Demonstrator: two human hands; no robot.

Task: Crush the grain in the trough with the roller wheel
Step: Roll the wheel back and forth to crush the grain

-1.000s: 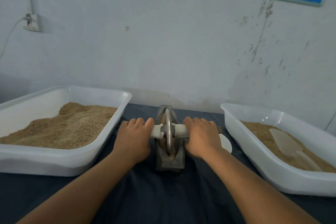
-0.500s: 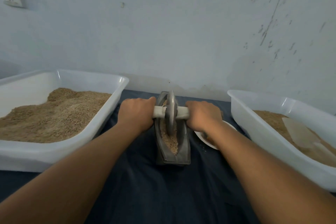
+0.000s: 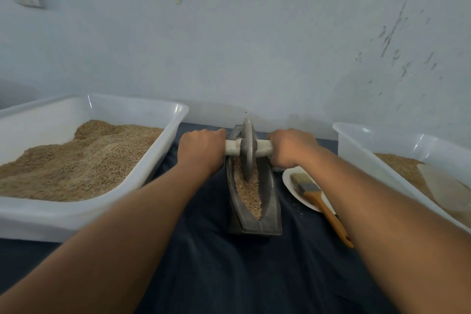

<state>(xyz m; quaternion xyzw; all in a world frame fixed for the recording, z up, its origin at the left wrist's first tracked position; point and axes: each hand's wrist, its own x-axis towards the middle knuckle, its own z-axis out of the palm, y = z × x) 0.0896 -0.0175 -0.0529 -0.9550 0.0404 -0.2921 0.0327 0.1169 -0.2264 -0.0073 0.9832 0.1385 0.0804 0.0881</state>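
Your left hand (image 3: 201, 151) is wrapped round the left end of the axle (image 3: 263, 148), and your right hand (image 3: 293, 148) grips the right end, knuckles up on both. Between them the wheel (image 3: 246, 148) stands upright with its lower edge down in the grain (image 3: 248, 191), toward the far end of the trough (image 3: 269, 201). The trough is dark, boat-shaped and runs away from you, sitting on the blue cloth (image 3: 216, 275) over the table; the grain you can see lies mostly in its near half.

Just right of the trough there's a small white plate (image 3: 289, 182) with a brush (image 3: 316, 199) across it, orange handle pointing back at you, partly under your right forearm. On the left, a big white tub (image 3: 63, 222) heaped with grain. On the right, another tub (image 3: 362, 150) with grain and a pale scoop (image 3: 448, 191) lying in it.
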